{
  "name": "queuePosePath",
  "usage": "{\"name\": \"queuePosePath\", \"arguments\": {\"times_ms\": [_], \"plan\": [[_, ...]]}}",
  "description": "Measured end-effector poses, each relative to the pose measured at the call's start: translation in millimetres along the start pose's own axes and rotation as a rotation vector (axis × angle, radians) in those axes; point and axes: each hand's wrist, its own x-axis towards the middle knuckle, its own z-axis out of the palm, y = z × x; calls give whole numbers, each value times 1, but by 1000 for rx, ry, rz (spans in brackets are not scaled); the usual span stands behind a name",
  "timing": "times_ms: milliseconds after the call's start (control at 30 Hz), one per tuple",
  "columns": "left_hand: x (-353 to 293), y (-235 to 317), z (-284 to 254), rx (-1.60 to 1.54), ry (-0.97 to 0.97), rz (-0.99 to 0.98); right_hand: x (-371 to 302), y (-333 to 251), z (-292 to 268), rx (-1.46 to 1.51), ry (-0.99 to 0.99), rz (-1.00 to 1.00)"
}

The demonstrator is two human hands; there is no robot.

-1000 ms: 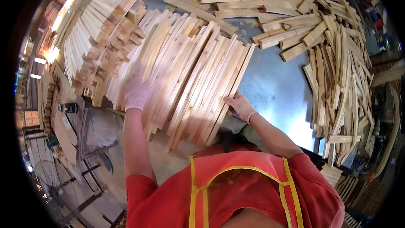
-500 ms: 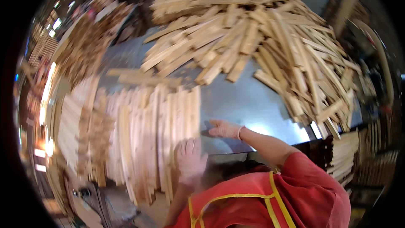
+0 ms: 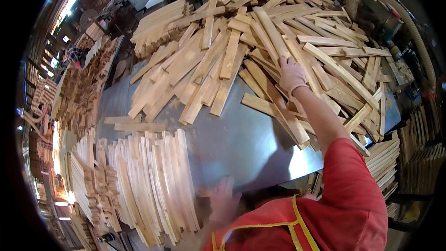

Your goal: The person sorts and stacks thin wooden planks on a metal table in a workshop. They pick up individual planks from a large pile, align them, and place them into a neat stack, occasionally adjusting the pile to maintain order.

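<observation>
My right hand (image 3: 292, 75), in a pale glove, reaches far out onto a heap of loose wooden planks (image 3: 325, 72). Its fingers lay over the near end of a long plank (image 3: 269, 30) and look slightly apart; the thumb side is partly hidden. Close to my body, by the near edge of the metal table (image 3: 227, 151), hovers my left hand (image 3: 224, 200), smeared by motion, with fingers apart and nothing visible in it. Left of that hand, a row of planks (image 3: 158, 183) stands side by side, lengthwise to me.
Two short planks (image 3: 134, 123) lie behind the row. A neat plank stack (image 3: 160, 21) sits at the far left of the heap. More stacked wood (image 3: 79, 88) rises along the left, and further bundles (image 3: 383, 162) stand at the right. A ribbed hose (image 3: 413, 32) curves at far right.
My right hand has gone from the table's near edge out to the heap, forward and right. The left hand has come away from the row of planks. The view has shifted.
</observation>
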Motion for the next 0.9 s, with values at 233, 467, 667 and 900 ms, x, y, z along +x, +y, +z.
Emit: {"name": "queuePosePath", "arguments": {"times_ms": [233,467,667,900], "plan": [[54,14,56,-1223,-10,-223,-190,-29,25,1034,103,-90],[12,13,111,-1666,-360,-268,-335,-47,81,1177,-705,231],[-44,-5,89,-1530,-242,-487,-288,-122,108,1123,-631,244],[-85,-83,34,-336,11,-535,-339,-232,114,647,-862,-363]]}}
